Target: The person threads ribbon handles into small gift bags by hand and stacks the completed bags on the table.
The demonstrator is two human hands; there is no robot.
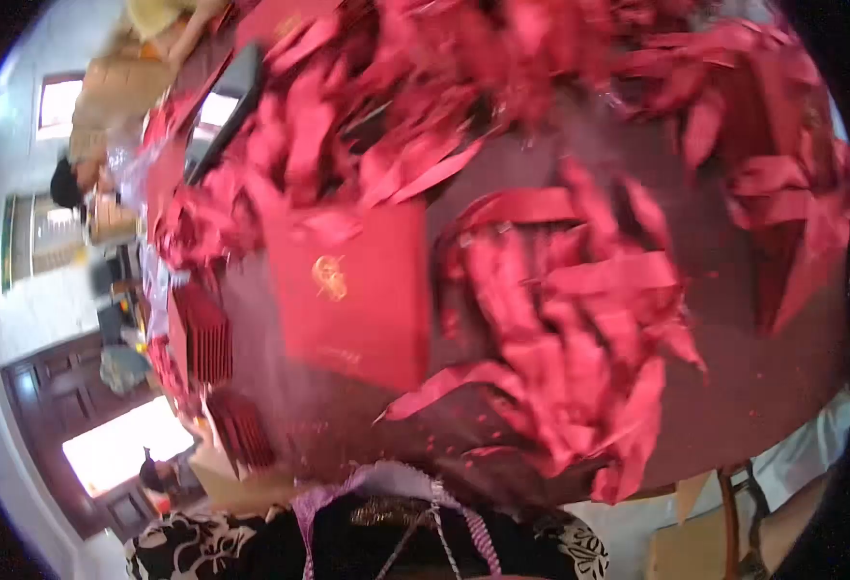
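Neither my left hand nor my right hand shows in the head view. A red folder or box with a gold emblem lies on the dark table, left of the middle. Right of it is a loose heap of red ribbons, some strips reaching toward the table's near edge. More red ribbons are piled across the far side. The picture is blurred by motion in places.
Stacked red folders stand at the table's left edge, with another stack nearer. Red pieces lie at the right. A person's arm shows at the upper left. A wooden chair stands lower right.
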